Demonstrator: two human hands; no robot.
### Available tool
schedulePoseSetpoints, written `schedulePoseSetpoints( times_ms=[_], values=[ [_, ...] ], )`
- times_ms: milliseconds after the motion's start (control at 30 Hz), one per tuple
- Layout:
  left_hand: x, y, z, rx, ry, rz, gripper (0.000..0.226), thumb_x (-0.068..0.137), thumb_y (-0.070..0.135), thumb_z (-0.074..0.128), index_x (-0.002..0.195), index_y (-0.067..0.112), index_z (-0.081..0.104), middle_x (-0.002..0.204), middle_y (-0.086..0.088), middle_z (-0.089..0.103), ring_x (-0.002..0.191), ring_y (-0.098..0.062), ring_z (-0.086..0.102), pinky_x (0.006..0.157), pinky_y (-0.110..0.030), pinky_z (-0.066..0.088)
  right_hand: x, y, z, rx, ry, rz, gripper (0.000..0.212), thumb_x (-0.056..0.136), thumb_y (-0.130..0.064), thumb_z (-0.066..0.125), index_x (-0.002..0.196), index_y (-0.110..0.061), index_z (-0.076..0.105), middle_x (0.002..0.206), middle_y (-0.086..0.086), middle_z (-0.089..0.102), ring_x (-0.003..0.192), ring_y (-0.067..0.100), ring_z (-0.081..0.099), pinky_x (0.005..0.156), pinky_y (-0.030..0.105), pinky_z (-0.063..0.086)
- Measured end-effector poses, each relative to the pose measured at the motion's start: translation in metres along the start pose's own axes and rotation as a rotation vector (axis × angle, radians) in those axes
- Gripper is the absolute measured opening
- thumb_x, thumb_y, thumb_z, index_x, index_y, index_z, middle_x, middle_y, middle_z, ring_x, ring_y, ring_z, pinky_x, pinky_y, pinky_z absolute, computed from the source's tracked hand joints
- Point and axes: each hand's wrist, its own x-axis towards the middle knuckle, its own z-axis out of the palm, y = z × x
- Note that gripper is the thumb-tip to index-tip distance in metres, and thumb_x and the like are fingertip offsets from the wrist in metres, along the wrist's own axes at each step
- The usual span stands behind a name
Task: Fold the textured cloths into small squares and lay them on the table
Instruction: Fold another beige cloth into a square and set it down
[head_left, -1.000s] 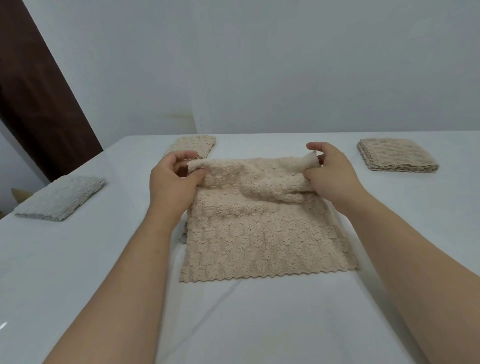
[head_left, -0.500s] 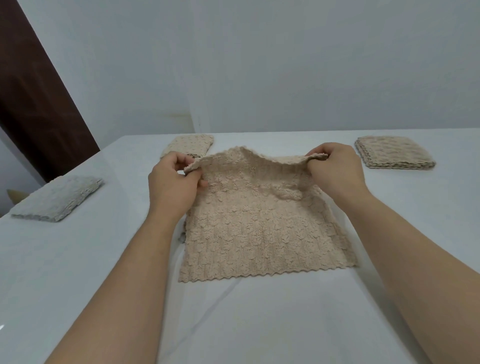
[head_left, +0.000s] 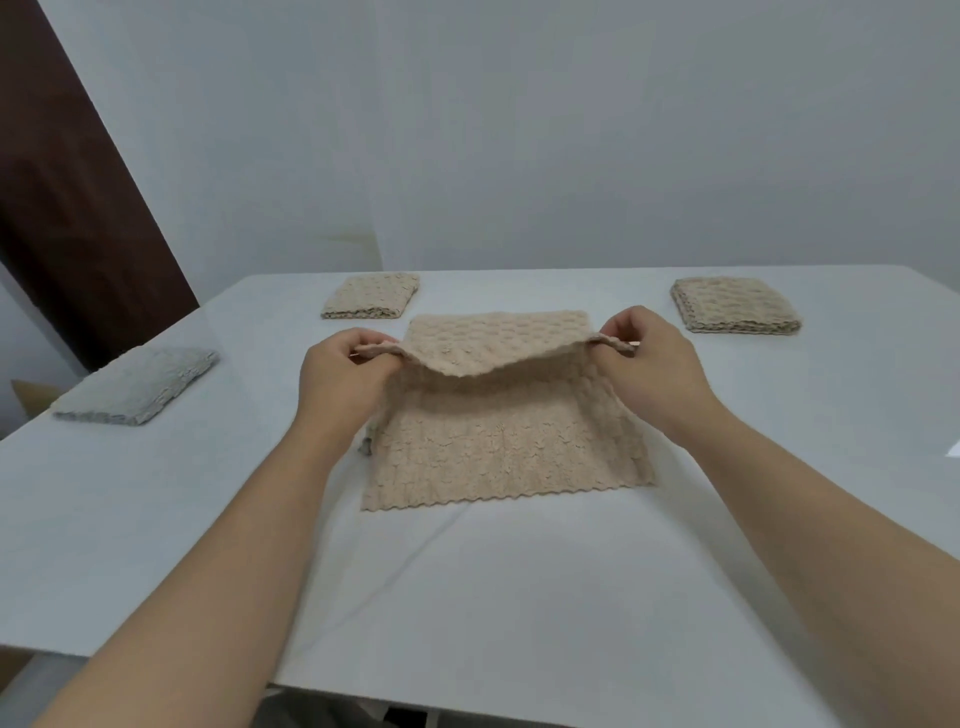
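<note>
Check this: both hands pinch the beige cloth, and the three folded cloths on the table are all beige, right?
Not all: the head view shows a grey folded cloth at left plus two beige folded cloths. Left hand and right hand do pinch the beige cloth.

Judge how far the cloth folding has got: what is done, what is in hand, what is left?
Done: the left beige square, right beige square and grey square lie folded on the table. In hand: the left hand and right hand pinch the open cloth, its far part lifted. Left: folding it small and laying it down.
</note>
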Motion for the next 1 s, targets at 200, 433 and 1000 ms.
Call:
schedulePoseSetpoints(
  times_ms=[200, 433, 1000],
  values=[
    [-0.044, -0.015, -0.020, 0.117, -0.096, 0.001, 0.013, 0.080, 0.004, 0.074, 0.075, 0.015, 0.070, 0.091, 0.008, 0.076, 0.079, -0.014, 0.065, 0.066, -0.023, 0.050, -0.038, 0.016, -0.017, -0.089, -0.107, -0.067, 0.006, 0.089, -0.021, 0.065, 0.091, -0.026, 0.061, 0.091, -0.006, 0.071, 0.076, 0.008, 0.063, 0.064, 0.018, 0.046],
    [-0.071, -0.032, -0.027, 0.309, -0.227, 0.150, 0.025, 0.073, -0.006, 0.067, 0.071, 0.019, 0.065, 0.096, 0.015, 0.072, 0.094, 0.003, 0.064, 0.074, -0.026, 0.048, -0.063, 0.046, -0.022, -0.169, -0.163, -0.220, 0.026, 0.078, -0.003, 0.065, 0.085, -0.025, 0.055, 0.109, -0.011, 0.067, 0.095, -0.011, 0.055, 0.080, 0.010, 0.039],
    [-0.086, -0.047, -0.025, 0.517, -0.276, 0.442, 0.026, 0.070, -0.002, 0.070, 0.071, 0.020, 0.057, 0.102, 0.011, 0.061, 0.097, -0.006, 0.059, 0.069, -0.007, 0.039, -0.067, 0.054, -0.019, -0.323, -0.190, -0.349, 0.018, 0.077, -0.008, 0.066, 0.080, -0.022, 0.055, 0.111, -0.006, 0.062, 0.104, 0.013, 0.058, 0.088, 0.029, 0.044]
  ],
)
